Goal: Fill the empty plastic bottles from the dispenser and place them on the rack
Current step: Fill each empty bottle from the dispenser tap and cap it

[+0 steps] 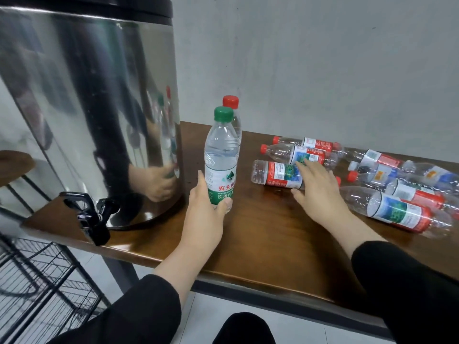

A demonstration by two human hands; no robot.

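My left hand (206, 207) grips the lower part of an upright green-capped bottle (221, 155) that stands on the brown table (260, 239). A red-capped bottle (233, 112) stands upright just behind it. My right hand (318, 192) is spread open over a capless, red-labelled empty bottle (275, 173) lying on its side, fingertips touching its label end. Several more empty bottles (397, 209) lie scattered to the right. The steel dispenser (87, 108) stands at the left, its black tap (96, 217) over the table edge.
A black wire rack (42, 281) stands on the floor below the tap, at the lower left. A grey wall runs behind the table. A dark stool top (15, 162) shows at the far left. The floor is pale tile.
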